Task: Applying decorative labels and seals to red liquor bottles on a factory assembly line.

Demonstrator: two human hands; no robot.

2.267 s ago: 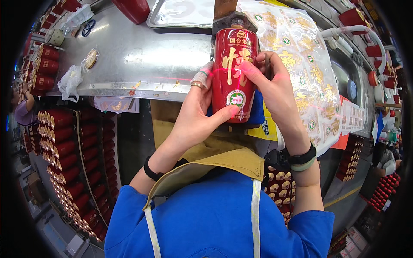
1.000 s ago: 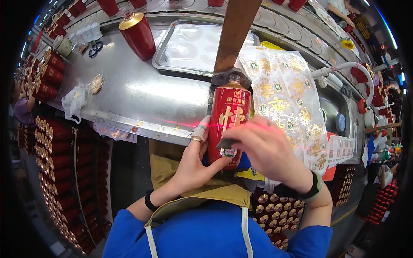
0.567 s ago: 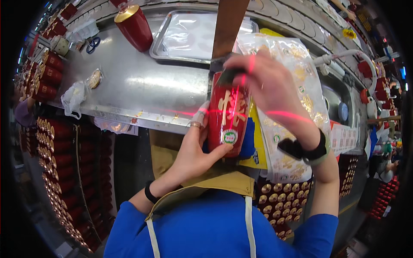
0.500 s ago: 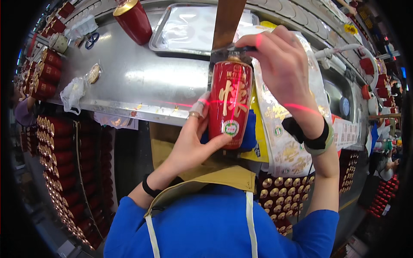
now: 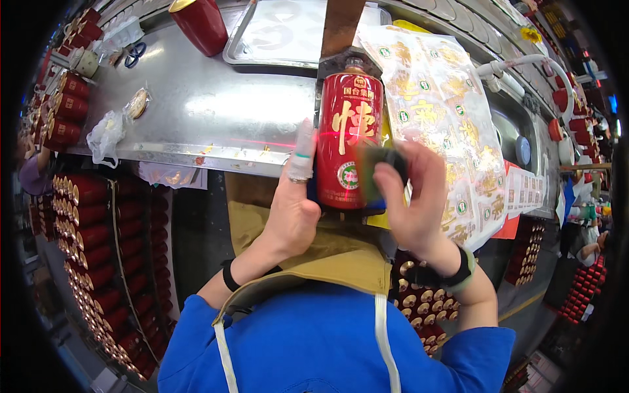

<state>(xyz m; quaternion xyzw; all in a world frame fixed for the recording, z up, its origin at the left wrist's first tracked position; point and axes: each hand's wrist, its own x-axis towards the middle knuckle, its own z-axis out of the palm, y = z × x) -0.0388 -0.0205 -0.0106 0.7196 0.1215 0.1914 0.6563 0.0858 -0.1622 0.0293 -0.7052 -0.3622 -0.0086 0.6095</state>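
A red bottle [image 5: 351, 98] with gold lettering and a round green-and-white sticker lies in front of me, its bare neck pointing away against a brown, dark-edged upright part [image 5: 340, 33]. Along the bottle's left side my left hand [image 5: 288, 219] steadies it, index finger stretched up in a whitish cover and thumb bent near the base. The other left fingers are hidden. My right hand [image 5: 422, 193], blurred, is closed on a dark green-black pad [image 5: 388, 160] at the bottle's lower right side, beside the sticker.
Sheets of gold and green stickers [image 5: 436, 111] lie to the right, beside a sink [image 5: 504, 124]. Another red bottle [image 5: 200, 26], a metal tray [image 5: 268, 63], scissors [image 5: 135, 55] and a plastic bag [image 5: 105, 136] are on the steel table [image 5: 196, 105]. Stacked red bottles [image 5: 92, 216] stand lower left.
My right hand has come down from the bottle's neck to its lower right side with the dark pad. My left thumb has lifted off the bottle's front. The bottle appears slightly higher in view.
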